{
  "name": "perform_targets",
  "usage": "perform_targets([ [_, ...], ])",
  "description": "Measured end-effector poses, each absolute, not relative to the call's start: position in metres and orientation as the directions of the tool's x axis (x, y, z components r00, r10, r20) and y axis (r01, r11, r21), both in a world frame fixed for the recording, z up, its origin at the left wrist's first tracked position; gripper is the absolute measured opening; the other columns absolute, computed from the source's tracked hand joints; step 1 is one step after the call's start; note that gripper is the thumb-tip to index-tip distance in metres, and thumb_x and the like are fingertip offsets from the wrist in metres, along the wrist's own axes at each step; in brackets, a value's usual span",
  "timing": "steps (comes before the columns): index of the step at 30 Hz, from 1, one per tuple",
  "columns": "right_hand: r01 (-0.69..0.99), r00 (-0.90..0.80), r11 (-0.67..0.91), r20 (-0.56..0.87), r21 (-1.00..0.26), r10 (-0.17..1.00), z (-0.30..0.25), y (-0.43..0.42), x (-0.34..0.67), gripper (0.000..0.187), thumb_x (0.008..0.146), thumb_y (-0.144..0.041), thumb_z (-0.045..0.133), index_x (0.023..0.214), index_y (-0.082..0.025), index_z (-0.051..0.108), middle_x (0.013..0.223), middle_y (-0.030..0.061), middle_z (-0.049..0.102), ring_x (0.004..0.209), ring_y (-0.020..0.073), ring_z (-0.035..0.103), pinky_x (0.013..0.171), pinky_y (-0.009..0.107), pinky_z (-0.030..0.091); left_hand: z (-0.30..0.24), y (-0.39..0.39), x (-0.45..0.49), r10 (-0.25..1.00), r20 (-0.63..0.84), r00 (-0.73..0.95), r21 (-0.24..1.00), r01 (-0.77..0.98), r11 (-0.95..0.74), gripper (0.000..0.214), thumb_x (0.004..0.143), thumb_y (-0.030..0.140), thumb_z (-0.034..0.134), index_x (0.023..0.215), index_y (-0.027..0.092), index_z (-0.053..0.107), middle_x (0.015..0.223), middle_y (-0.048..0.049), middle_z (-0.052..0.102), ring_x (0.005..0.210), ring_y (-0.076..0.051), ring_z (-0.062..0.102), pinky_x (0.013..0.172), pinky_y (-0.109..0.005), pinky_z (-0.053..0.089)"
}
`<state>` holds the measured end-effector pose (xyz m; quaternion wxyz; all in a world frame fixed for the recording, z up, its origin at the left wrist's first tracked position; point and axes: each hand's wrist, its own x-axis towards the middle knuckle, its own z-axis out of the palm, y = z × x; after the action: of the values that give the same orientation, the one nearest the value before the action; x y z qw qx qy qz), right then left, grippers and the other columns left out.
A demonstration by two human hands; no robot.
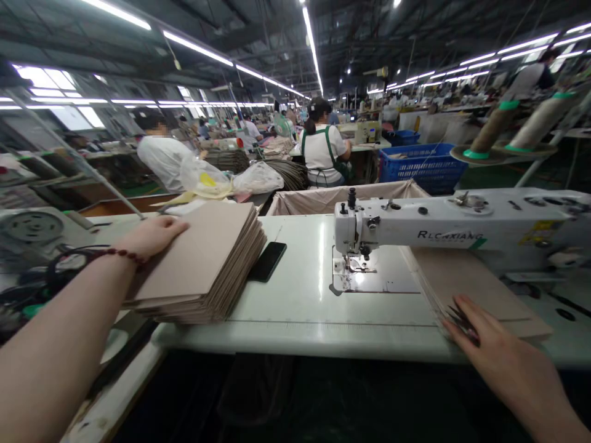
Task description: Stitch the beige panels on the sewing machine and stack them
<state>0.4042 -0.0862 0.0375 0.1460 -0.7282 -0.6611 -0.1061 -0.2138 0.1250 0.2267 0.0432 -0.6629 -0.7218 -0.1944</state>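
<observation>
A tall stack of flat beige panels (198,246) stands on the left of the pale sewing table (300,307). My left hand (154,239) is closed on the stack's left edge, with its fingers partly hidden. Thread snips (463,321) with dark, pointed blades sit in my right hand (501,344). That hand's fingertips touch a second, lower stack of beige panels (480,286), which lies partly beneath the arm of the sewing machine (462,221). Under the machine's needle, the presser foot (362,266) shows no panel.
A black phone (268,261) lies against the left stack. Behind the table is a cloth-lined bin (300,202), with a blue crate (418,167) beyond it. Thread cones (492,129) rise at the right. Co-workers (321,147) sit ahead; cables (69,271) crowd the left side.
</observation>
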Motion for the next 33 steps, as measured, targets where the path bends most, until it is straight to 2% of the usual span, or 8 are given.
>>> perform_targets([
  [6, 0.997, 0.073, -0.08, 0.317, 0.01, 0.946, 0.042, -0.088, 0.41, 0.045, 0.093, -0.039, 0.032, 0.13, -0.023, 0.052, 0.128, 0.006, 0.06, 0.088, 0.0271, 0.069, 0.062, 0.04, 0.057, 0.204, 0.142, -0.235, 0.981, 0.139, -0.136, 0.086, 0.988, 0.125, 0.056, 0.077, 0.063, 0.045, 0.075, 0.011, 0.065, 0.07, -0.0073, 0.065, 0.067, -0.023, 0.062, 0.072, -0.037, 0.05],
  [10, 0.998, 0.027, -0.044, 0.285, 0.054, 0.958, 0.046, -0.084, 0.425, 0.042, 0.093, -0.034, 0.033, 0.129, -0.028, 0.054, 0.117, 0.0034, 0.067, 0.075, 0.0249, 0.07, 0.058, 0.037, 0.055, 0.207, 0.136, -0.224, 0.965, 0.227, -0.129, -0.01, 0.991, 0.135, 0.064, 0.078, 0.063, 0.045, 0.098, 0.005, 0.063, 0.078, -0.0087, 0.064, 0.082, -0.029, 0.063, 0.081, -0.047, 0.047],
  [13, 0.996, -0.051, 0.031, 0.258, 0.083, 0.965, 0.052, -0.079, 0.442, 0.038, 0.092, -0.035, 0.038, 0.124, -0.034, 0.059, 0.107, 0.0007, 0.071, 0.072, 0.0248, 0.07, 0.054, 0.035, 0.052, 0.204, 0.111, -0.175, 0.902, 0.425, 0.077, -0.084, 0.995, -0.046, 0.065, 0.083, 0.061, 0.045, 0.121, 0.008, 0.054, 0.097, -0.0121, 0.062, 0.098, -0.031, 0.058, 0.088, -0.049, 0.043],
  [17, 0.996, -0.072, 0.041, 0.45, 0.08, 0.89, 0.082, -0.082, 0.437, 0.032, 0.091, -0.032, 0.041, 0.113, -0.026, 0.063, 0.106, 0.0033, 0.071, 0.077, 0.0236, 0.068, 0.056, 0.032, 0.048, 0.187, 0.055, -0.079, 0.868, 0.364, 0.337, 0.066, 0.921, -0.385, 0.045, 0.092, 0.051, 0.045, 0.127, 0.024, 0.051, 0.118, -0.006, 0.057, 0.105, -0.026, 0.056, 0.093, -0.044, 0.045],
  [20, 0.968, -0.201, 0.249, 0.557, -0.01, 0.806, 0.105, -0.093, 0.387, 0.026, 0.089, -0.024, 0.044, 0.109, -0.019, 0.061, 0.105, 0.0063, 0.069, 0.08, 0.0202, 0.066, 0.065, 0.03, 0.047, 0.161, 0.024, -0.015, 0.812, 0.321, 0.487, 0.245, 0.786, -0.568, 0.041, 0.094, 0.045, 0.046, 0.13, 0.027, 0.048, 0.128, -0.0051, 0.051, 0.116, -0.024, 0.051, 0.101, -0.04, 0.042],
  [24, 0.743, -0.538, 0.628, 0.351, -0.231, 0.766, 0.084, -0.103, 0.279, 0.024, 0.092, -0.02, 0.038, 0.091, -0.02, 0.062, 0.075, 0.002, 0.067, 0.06, 0.0147, 0.06, 0.052, 0.026, 0.042, 0.102, 0.012, 0.053, 0.721, 0.251, 0.646, 0.418, 0.6, -0.683, 0.039, 0.098, 0.037, 0.04, 0.136, 0.027, 0.042, 0.139, -0.0047, 0.045, 0.127, -0.019, 0.044, 0.107, -0.034, 0.038],
  [28, 0.544, -0.74, 0.774, 0.25, -0.325, 0.625, 0.028, -0.098, 0.213, 0.02, 0.092, -0.033, 0.051, 0.078, -0.021, 0.06, 0.067, -0.0028, 0.065, 0.05, 0.0136, 0.056, 0.04, 0.024, 0.032, 0.034, 0.006, 0.094, 0.51, 0.149, 0.847, 0.304, 0.452, -0.839, 0.056, 0.095, 0.045, 0.045, 0.146, 0.027, 0.03, 0.15, -0.0028, 0.033, 0.139, -0.024, 0.028, 0.116, -0.045, 0.022],
  [33, 0.521, -0.71, 0.613, 0.096, -0.594, 0.697, 0.024, -0.063, 0.235, 0.017, 0.082, -0.022, 0.06, 0.099, -0.023, 0.06, 0.098, -0.0019, 0.069, 0.087, 0.0136, 0.064, 0.07, 0.02, 0.046, -0.003, -0.003, 0.063, 0.633, 0.066, 0.771, 0.18, 0.614, -0.768, 0.067, 0.095, 0.049, 0.043, 0.151, 0.026, 0.014, 0.155, -0.003, 0.018, 0.142, -0.026, 0.017, 0.116, -0.046, 0.019],
])
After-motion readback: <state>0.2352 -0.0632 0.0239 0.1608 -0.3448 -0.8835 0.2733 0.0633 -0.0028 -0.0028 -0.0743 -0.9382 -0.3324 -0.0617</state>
